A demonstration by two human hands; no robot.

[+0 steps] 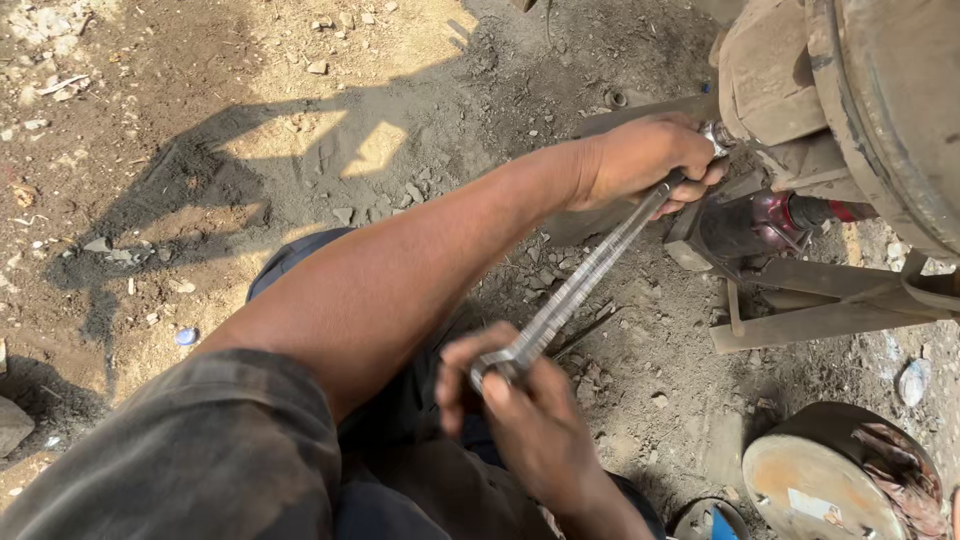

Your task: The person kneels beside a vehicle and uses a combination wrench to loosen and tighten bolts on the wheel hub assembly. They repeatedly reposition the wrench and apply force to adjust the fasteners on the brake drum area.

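Two hands hold one long metal wrench over the dirt ground. One left hand is wrapped tight around its far end, right against the rusty wheel hub, and one right hand is closed around its near end. One round rusty drum lies at the ground's bottom right corner.

A long wrench ran between both hands, its far end at the axle assembly; a round drum lay on the dirt below-right.
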